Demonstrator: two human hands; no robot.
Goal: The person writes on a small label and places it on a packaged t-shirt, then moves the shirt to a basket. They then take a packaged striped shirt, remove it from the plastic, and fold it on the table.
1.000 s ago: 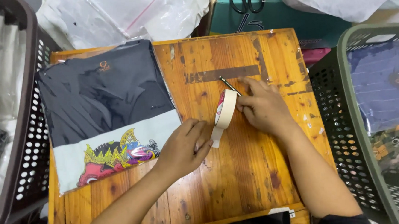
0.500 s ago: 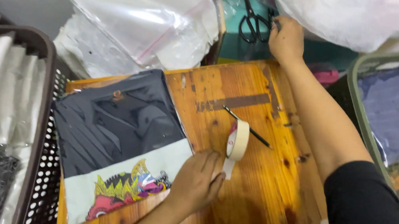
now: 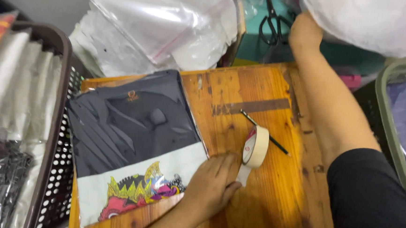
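— Masking tape roll (image 3: 256, 147) stands on its edge on the wooden desk (image 3: 273, 198), just beside a pencil (image 3: 265, 132).

— And the hands?

— Left hand (image 3: 212, 185) lies flat, fingers spread, touching the tape's loose end, next to the bagged dark shirt (image 3: 131, 138). Right hand (image 3: 304, 33) reaches far, near the scissors (image 3: 273, 20); its fingers are hidden, I cannot tell.

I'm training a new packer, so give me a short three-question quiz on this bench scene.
1. True or false: the left hand rests flat on the wooden table.
2. What stands on edge beside that hand? A) tape roll B) cup C) stapler
3. Which tool lies nearest the right hand?

Key: 1 true. 2 A, the tape roll, with a pencil behind it. 3 the scissors.
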